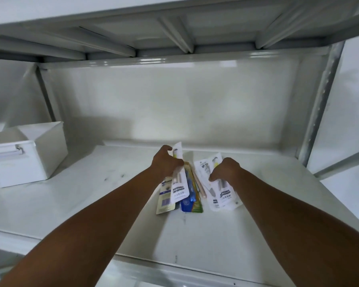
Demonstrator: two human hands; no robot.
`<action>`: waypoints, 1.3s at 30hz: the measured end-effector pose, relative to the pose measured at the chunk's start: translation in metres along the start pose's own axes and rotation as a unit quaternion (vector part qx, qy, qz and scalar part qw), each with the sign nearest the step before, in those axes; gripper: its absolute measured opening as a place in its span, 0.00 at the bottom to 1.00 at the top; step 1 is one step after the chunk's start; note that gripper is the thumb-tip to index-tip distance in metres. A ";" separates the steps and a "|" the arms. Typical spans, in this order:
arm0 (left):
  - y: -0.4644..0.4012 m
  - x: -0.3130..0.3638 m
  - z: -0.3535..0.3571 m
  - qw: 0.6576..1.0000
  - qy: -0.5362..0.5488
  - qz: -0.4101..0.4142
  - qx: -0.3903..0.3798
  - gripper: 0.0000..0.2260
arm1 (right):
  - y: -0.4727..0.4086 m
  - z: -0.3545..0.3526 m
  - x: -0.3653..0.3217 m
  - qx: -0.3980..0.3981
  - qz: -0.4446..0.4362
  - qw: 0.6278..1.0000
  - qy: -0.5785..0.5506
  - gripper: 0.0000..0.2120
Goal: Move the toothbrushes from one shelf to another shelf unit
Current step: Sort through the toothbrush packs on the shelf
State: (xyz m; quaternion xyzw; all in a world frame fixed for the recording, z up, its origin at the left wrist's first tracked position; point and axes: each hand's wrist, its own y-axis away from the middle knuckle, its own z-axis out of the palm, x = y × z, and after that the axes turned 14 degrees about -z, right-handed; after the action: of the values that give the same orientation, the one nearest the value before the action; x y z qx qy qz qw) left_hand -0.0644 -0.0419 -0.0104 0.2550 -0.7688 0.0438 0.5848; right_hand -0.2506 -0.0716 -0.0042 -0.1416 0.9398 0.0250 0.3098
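Each grip [166, 162] — toothbrush packets [179, 190] beneath

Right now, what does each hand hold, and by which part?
Left hand grips a white toothbrush packet near its upper middle; right hand grips white toothbrush packets at mid-length.

white shelf [91, 204], white bin [29, 162], blue toothbrush pack [187, 205]

both arms reach forward; left hand [166, 162] and right hand [226, 170] have fingers curled, gripping.
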 end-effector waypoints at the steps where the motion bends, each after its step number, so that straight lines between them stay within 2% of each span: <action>1: 0.001 0.003 0.008 1.000 -0.007 0.005 -0.007 0.27 | 0.000 0.001 0.004 0.018 0.003 1.000 -0.018 0.24; 4: 0.006 0.010 0.029 0.999 -0.036 0.021 -0.018 0.29 | 0.000 -0.002 0.015 0.040 0.014 0.997 -0.060 0.24; 9: 0.012 0.025 0.065 0.997 -0.033 0.041 -0.052 0.30 | -0.027 -0.010 0.057 0.054 0.010 0.966 -0.255 0.33; 10: 0.014 0.028 0.073 0.997 -0.024 0.040 -0.064 0.30 | -0.021 -0.017 0.059 0.067 0.014 0.955 -0.289 0.29; 12: 0.019 0.034 0.093 0.995 -0.006 0.035 -0.096 0.30 | 0.002 -0.035 0.054 0.073 0.035 0.940 -0.333 0.15; 14: 0.026 0.041 0.115 0.991 0.017 0.028 -0.130 0.29 | 0.021 -0.054 0.056 0.063 0.051 0.940 -0.331 0.03; 15: 0.030 0.043 0.127 0.989 0.020 0.029 -0.142 0.28 | 0.029 -0.062 0.060 0.056 0.051 0.939 -0.337 0.03; 18: 0.042 0.049 0.165 0.988 -0.017 0.044 -0.148 0.27 | 0.041 -0.082 0.082 0.076 0.056 0.927 -0.363 0.12; 19: 0.046 0.049 0.178 0.987 -0.043 0.054 -0.146 0.23 | 0.045 -0.088 0.090 0.091 0.074 0.925 -0.362 0.13; 22: 0.057 0.045 0.211 0.978 -0.119 0.085 -0.151 0.16 | 0.043 -0.099 0.118 0.106 0.122 0.937 -0.310 0.10; 24: 0.061 0.039 0.226 0.967 -0.180 0.100 -0.147 0.24 | 0.043 -0.098 0.136 0.102 0.153 0.956 -0.226 0.09; 26: 0.063 0.033 0.235 0.959 -0.222 0.120 -0.130 0.27 | 0.045 -0.096 0.151 0.100 0.163 0.966 -0.177 0.08; 29: 0.067 0.028 0.238 0.949 -0.246 0.158 -0.115 0.24 | 0.040 -0.091 0.164 0.118 0.151 0.971 -0.140 0.05; 31: 0.071 0.029 0.232 0.946 -0.246 0.180 -0.109 0.20 | 0.032 -0.089 0.164 0.123 0.138 0.980 -0.074 0.04; 35: 0.056 0.034 0.205 0.931 -0.311 0.182 -0.053 0.15 | 0.015 -0.086 0.142 0.174 0.099 0.978 0.057 0.09; 37: 0.039 0.033 0.182 0.918 -0.356 0.176 0.005 0.13 | 0.007 -0.079 0.119 0.168 0.046 0.983 0.055 0.10; 39: 0.022 0.029 0.153 0.892 -0.410 0.178 0.063 0.14 | 0.005 -0.065 0.087 0.116 0.011 0.993 0.015 0.08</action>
State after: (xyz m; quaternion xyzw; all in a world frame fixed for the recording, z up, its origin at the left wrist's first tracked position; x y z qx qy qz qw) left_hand -0.2137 -0.0881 -0.0263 0.1457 -0.9685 0.0864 0.1826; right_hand -0.3563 -0.0973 -0.0032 -0.0951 0.9424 -0.0833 0.3096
